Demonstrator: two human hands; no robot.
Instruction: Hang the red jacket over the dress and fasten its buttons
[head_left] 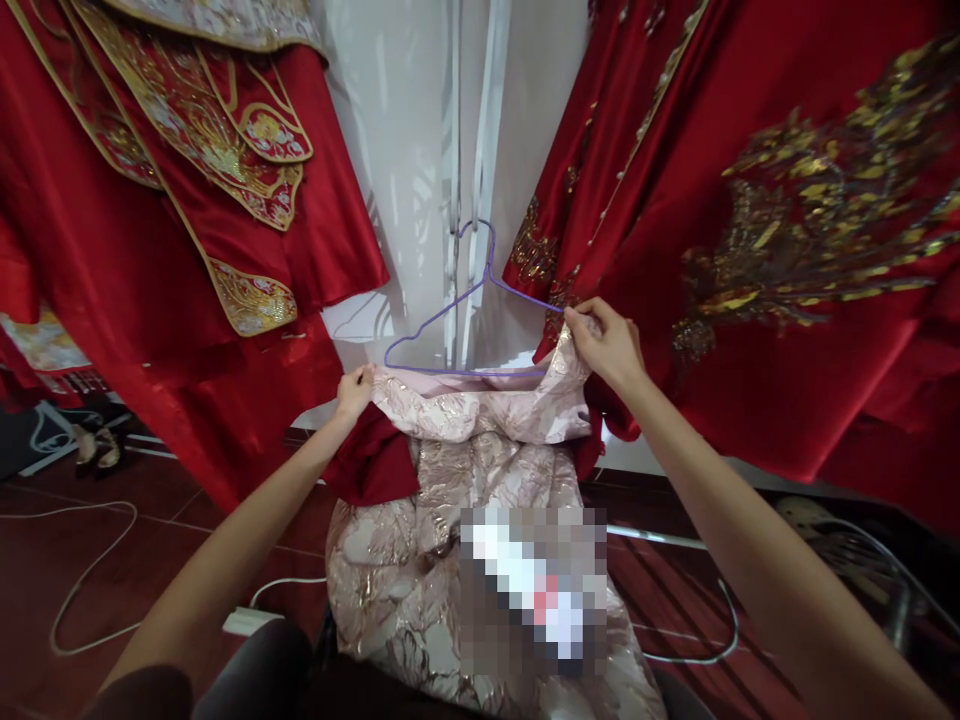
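A pale pink brocade garment (450, 480) with a dark red lining (375, 460) hangs in front of me from a thin purple wire hanger (450, 310). My left hand (354, 390) is closed on the garment's left shoulder, beside the hanger's left end. My right hand (604, 340) pinches the garment's right shoulder at the hanger's right arm, lifting the fabric. The hanger's hook sits against a white upright pole (454, 180). A blurred patch covers part of the lower garment.
Red satin robes with gold embroidery hang at the left (187, 200) and at the right (787, 250). A white wall is behind them. The dark red floor holds white cables (90, 570), a white power strip (251, 620) and shoes (96, 450).
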